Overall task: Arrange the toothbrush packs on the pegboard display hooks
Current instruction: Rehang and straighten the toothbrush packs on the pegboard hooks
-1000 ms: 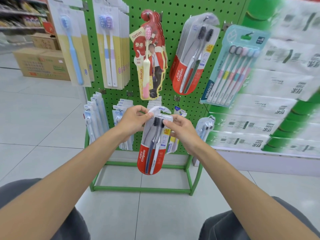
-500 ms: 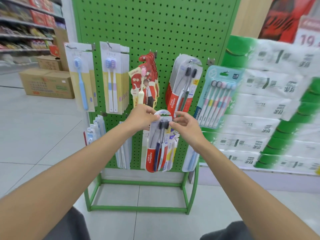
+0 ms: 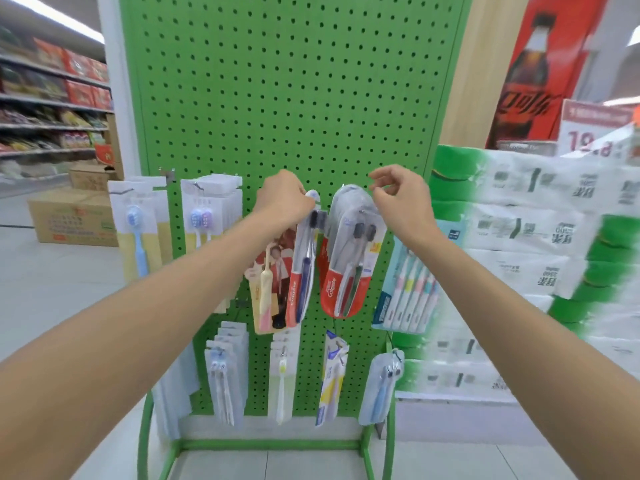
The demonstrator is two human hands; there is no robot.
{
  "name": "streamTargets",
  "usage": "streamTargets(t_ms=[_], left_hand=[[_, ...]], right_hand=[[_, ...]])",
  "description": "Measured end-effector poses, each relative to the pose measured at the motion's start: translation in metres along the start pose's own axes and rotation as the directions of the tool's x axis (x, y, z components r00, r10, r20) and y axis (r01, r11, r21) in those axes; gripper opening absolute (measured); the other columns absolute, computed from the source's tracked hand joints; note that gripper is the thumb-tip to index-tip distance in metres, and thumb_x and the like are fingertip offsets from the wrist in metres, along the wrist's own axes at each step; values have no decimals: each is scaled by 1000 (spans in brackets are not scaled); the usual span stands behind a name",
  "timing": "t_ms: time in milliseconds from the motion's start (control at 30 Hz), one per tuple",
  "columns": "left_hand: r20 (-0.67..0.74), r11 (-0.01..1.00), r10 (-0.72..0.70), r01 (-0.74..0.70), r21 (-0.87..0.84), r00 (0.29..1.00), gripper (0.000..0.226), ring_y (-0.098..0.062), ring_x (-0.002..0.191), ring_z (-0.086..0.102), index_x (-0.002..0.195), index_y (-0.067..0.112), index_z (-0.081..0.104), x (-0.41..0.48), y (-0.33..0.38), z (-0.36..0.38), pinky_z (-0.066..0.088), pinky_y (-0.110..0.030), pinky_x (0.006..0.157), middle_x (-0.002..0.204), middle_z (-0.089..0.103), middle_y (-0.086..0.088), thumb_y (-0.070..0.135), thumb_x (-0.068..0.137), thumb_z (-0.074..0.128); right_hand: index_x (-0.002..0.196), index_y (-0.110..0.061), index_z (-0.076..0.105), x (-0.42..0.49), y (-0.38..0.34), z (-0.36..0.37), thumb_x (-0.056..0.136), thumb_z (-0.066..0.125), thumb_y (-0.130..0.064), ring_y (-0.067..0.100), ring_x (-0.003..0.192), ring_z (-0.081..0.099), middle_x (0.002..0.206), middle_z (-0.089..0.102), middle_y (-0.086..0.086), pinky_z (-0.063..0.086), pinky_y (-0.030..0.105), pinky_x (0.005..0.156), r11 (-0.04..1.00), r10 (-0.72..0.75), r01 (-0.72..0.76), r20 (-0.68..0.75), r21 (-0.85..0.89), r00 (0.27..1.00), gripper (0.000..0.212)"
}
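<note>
The held Colgate pack (image 3: 300, 271) is now at the centre of the frame, level with the upper row, up from the lower middle where both hands carried it half a second ago. Only the left hand (image 3: 284, 199) grips it, fingers curled round its top edge. The right hand (image 3: 398, 202) has let go and moved right to the top of the hanging Colgate packs (image 3: 349, 258); whether its near-closed thumb and forefinger pinch anything I cannot tell. Hooking onto the green pegboard (image 3: 294, 98) looks imminent
</note>
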State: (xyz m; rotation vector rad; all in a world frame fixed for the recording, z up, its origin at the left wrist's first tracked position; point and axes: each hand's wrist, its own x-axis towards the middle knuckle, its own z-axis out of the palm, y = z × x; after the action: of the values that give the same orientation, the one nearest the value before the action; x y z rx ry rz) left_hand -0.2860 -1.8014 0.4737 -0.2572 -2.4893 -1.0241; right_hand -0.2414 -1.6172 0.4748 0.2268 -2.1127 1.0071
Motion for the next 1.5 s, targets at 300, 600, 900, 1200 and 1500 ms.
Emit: streamTargets(t_ms=[300, 600, 900, 1200, 1500], left_hand=[[0, 997, 0, 0, 77, 1000, 24, -18, 61, 52, 68, 12, 51, 76, 4, 20, 44, -30, 58, 66, 40, 4, -2, 87, 57], [90, 999, -11, 8, 40, 996, 14, -19, 61, 56, 80, 10, 59, 110, 3, 37, 51, -28, 63, 82, 54, -5, 1, 91, 59], [315, 961, -116, 186, -203, 942, 25, -29, 104, 63, 118, 1, 62, 105, 11, 42, 59, -39, 80, 117, 64, -15, 3, 94, 58], [374, 927, -159, 268, -263, 914, 31, -23, 92, 63, 125, 4, 58, 109, 11, 40, 57, -35, 67, 119, 63, -15, 2, 94, 57], [425, 946, -117, 232, -228, 897, 29, -24, 97, 63, 122, 3, 62, 109, 9, 41, 58, -44, 79, 113, 66, -13, 2, 93, 60]], right_hand=[[128, -9, 57, 75, 21, 11, 99, 46, -9, 20, 106, 59, 128, 59, 9, 48, 25, 82, 961, 161, -61, 369, -269, 915, 31], [131, -3, 57, 99, 40, 37, 103, 44, -16, 18, 109, 57, 132, 58, 10, 42, 21, 88, 950, 255, -95, 560, -299, 789, 34], [106, -5, 66, 107, 51, 40, 102, 46, -16, 19, 79, 61, 97, 69, 9, 55, 38, 85, 943, 332, -265, 592, -201, 734, 23], [103, -4, 62, 114, 59, 32, 100, 52, -17, 16, 89, 61, 106, 65, 10, 48, 26, 70, 931, 360, -321, 576, -172, 735, 18], [118, 6, 60, 116, 65, 31, 99, 53, -19, 17, 88, 59, 110, 66, 13, 48, 27, 69, 928, 363, -336, 586, -160, 724, 32]])
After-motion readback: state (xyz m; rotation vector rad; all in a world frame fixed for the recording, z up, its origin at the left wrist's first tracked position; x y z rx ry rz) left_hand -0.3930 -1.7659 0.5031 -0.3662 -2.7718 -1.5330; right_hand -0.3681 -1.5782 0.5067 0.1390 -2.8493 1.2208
